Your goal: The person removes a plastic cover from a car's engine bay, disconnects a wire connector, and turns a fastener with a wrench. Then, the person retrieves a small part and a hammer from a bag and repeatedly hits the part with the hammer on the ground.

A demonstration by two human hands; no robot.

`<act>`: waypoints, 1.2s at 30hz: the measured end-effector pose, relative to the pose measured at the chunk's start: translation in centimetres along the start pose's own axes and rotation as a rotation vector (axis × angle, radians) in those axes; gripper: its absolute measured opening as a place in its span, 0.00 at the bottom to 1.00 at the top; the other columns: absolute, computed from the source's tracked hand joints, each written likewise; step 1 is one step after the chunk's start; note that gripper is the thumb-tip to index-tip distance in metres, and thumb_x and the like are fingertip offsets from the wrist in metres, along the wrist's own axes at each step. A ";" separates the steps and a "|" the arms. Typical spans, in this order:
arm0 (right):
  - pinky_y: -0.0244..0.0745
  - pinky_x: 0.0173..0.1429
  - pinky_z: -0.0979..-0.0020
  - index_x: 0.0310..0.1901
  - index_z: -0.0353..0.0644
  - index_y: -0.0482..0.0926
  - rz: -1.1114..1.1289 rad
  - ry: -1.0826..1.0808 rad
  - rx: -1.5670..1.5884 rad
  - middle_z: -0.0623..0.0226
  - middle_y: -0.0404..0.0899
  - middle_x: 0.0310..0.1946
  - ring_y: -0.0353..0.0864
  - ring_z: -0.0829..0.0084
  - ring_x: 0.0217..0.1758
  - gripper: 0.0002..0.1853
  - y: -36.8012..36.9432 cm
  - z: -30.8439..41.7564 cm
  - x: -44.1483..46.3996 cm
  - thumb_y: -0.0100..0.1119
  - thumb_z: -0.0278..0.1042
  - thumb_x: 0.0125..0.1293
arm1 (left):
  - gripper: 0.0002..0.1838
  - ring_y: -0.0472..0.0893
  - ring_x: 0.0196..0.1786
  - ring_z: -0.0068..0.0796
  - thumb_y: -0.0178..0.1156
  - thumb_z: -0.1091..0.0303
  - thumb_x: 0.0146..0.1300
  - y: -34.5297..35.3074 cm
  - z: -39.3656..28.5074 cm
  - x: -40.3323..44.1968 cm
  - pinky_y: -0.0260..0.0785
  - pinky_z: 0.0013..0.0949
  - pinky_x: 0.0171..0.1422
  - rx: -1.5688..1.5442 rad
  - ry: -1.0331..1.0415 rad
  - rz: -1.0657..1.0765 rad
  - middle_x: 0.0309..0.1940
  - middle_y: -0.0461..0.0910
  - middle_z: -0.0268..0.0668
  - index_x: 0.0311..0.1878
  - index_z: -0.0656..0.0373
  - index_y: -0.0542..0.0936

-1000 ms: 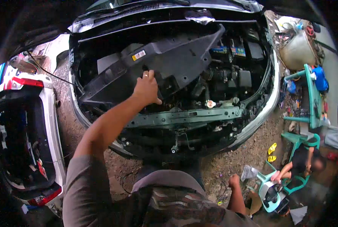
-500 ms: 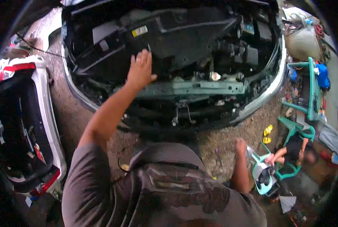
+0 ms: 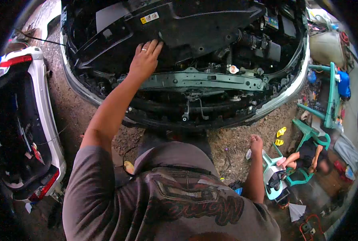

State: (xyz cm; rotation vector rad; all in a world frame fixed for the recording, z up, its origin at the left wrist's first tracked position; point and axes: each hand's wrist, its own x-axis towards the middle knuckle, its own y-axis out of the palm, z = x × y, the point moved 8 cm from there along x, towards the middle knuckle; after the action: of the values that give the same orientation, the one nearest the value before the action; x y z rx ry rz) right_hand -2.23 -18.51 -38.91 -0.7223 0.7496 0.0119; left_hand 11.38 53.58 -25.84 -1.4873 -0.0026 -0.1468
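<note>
My left hand (image 3: 144, 62) is stretched over the black plastic engine cover (image 3: 187, 38), fingers extended and palm down, with a ring on one finger. It appears to rest on the cover's near edge, below a white-and-yellow warning label (image 3: 149, 18). Just in front of it, a grey-green metal crossbar (image 3: 199, 81) runs along the front of the open engine bay. My right hand (image 3: 256, 142) is low at my right side, away from the car, with its fingers curled closed. What it holds, if anything, is hidden.
On the left stands a detached white tailgate (image 3: 46, 108) with red lamps. Yellow slippers (image 3: 281, 131) lie on the dirt floor at right. Beyond them are green plastic chairs (image 3: 330, 96) and a seated person (image 3: 311, 156). A reservoir cap (image 3: 232, 69) sits behind the crossbar.
The view has shifted, so the engine bay sits higher in the picture. My left hand's thumb, spread out before, is now tucked closer in. My right hand stays closed at my side.
</note>
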 end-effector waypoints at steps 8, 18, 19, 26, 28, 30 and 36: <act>0.67 0.26 0.73 0.50 0.42 0.75 0.041 -0.042 0.180 0.72 0.74 0.29 0.71 0.76 0.24 0.12 0.3 2.9 -0.2 0.48 0.25 0.67 | 0.30 0.72 0.72 0.41 0.61 0.71 0.60 0.4 0.0 -1.0 0.62 0.51 0.78 -0.149 0.078 -0.080 0.66 0.73 0.41 0.68 0.55 0.75; 0.76 0.26 0.72 0.54 0.42 0.75 0.070 -0.004 0.172 0.72 0.75 0.31 0.73 0.80 0.23 0.09 1.4 7.7 -2.6 0.52 0.30 0.77 | 0.31 0.71 0.73 0.45 0.69 0.67 0.57 1.2 -0.4 -2.6 0.64 0.52 0.77 -0.273 0.012 -0.062 0.67 0.72 0.42 0.67 0.52 0.76; 0.75 0.26 0.73 0.54 0.42 0.76 0.085 -0.019 0.187 0.72 0.74 0.30 0.72 0.81 0.23 0.09 1.5 7.5 -2.3 0.52 0.29 0.76 | 0.31 0.71 0.72 0.46 0.69 0.68 0.57 1.2 -0.3 -2.6 0.64 0.52 0.77 -0.281 0.001 -0.069 0.67 0.72 0.42 0.66 0.52 0.76; 0.74 0.25 0.74 0.50 0.41 0.78 0.029 -0.068 0.062 0.73 0.75 0.29 0.72 0.81 0.22 0.06 1.2 6.8 -2.2 0.55 0.29 0.76 | 0.19 0.78 0.61 0.45 0.71 0.68 0.55 -0.1 -2.8 -3.7 0.72 0.49 0.67 -0.362 0.030 -0.148 0.55 0.78 0.40 0.51 0.55 0.81; 0.75 0.25 0.73 0.50 0.41 0.78 0.032 -0.018 0.117 0.73 0.75 0.29 0.72 0.81 0.22 0.06 1.3 6.9 -2.8 0.55 0.28 0.75 | 0.17 0.79 0.58 0.47 0.70 0.68 0.56 0.4 -4.0 -4.0 0.74 0.47 0.65 -0.412 0.022 -0.056 0.53 0.78 0.41 0.50 0.56 0.81; 0.75 0.26 0.73 0.49 0.41 0.78 0.033 0.030 0.171 0.72 0.75 0.30 0.72 0.81 0.22 0.06 1.6 7.2 -3.3 0.55 0.28 0.75 | 0.10 0.80 0.54 0.47 0.68 0.66 0.59 2.8 -5.3 -4.5 0.78 0.44 0.58 -0.464 0.044 0.044 0.47 0.79 0.41 0.43 0.57 0.81; 0.82 0.32 0.68 0.46 0.43 0.81 0.043 0.064 0.120 0.69 0.80 0.35 0.78 0.76 0.31 0.06 1.5 5.6 -2.9 0.58 0.31 0.73 | 0.06 0.83 0.48 0.43 0.60 0.68 0.61 6.7 -10.9 -5.3 0.80 0.44 0.51 -0.340 0.101 0.264 0.41 0.81 0.41 0.36 0.58 0.83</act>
State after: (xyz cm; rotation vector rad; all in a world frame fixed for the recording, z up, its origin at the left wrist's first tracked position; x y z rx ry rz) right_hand -1.32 -13.26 -35.17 -0.5941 0.8198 -0.0169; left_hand 5.78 43.79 -33.90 -1.8016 0.3127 -0.0078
